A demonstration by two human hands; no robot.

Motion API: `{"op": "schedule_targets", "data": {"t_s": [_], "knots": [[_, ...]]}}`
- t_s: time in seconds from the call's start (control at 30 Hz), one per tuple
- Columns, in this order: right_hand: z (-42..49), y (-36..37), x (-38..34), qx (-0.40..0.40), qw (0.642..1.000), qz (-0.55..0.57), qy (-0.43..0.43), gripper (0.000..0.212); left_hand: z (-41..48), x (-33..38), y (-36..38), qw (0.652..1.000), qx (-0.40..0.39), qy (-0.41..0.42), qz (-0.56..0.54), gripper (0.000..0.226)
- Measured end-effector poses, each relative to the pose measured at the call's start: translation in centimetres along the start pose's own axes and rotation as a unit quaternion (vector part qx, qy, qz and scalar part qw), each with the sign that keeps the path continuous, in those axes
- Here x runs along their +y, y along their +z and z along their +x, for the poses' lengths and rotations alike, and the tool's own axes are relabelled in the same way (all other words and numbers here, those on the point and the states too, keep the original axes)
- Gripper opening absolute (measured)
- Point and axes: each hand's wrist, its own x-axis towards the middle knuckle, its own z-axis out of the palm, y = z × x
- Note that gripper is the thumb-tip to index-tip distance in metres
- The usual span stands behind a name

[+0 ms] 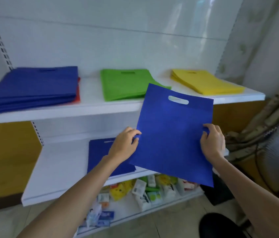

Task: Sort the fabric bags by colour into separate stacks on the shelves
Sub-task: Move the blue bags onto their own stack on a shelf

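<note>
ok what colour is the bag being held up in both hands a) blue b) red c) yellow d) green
a, the left hand and right hand each pinch a side edge of a blue bag with a cut-out handle.

Held blue bag (173, 134): we see it spread flat in mid-frame, slightly tilted, with its oval handle slot at the top.
Blue stack (30, 86): upper left, on the upper shelf (92, 107); a red edge (78, 95) peeks out beneath it.
Green stack (126, 85): centre, same shelf.
Yellow stack (205, 81): upper right, same shelf.
Lower blue bag (99, 152): we find it flat on the lower shelf (58, 169), partly hidden.
</note>
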Motion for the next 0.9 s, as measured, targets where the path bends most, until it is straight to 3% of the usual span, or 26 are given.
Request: {"op": "schedule_targets", "data": {"t_s": [0.13,0.37,0.6,0.9], "knots": [[-2.4,-0.8,5.5,-0.020,0.997,-0.041,0.062,0.031,-3.5,0.7,6.5,0.995,-0.092,-0.025,-0.026,0.027],[-4.9,3.1,8.2,-0.065,0.995,-0.044,0.058,0.026,-7.0,-2.9,10.4,0.987,-0.126,-0.094,-0.031,0.025],[-4.3,12.9,5.4,-0.155,0.986,-0.045,0.026,0.032,-7.8,-11.2,10.0,0.977,-0.105,-0.181,-0.025,0.024],[-1.1,31.6,0.3,-0.256,0.966,0.000,-0.034,0.034,-5.3,-25.2,8.5,0.965,-0.043,-0.255,0.032,0.023]]}}
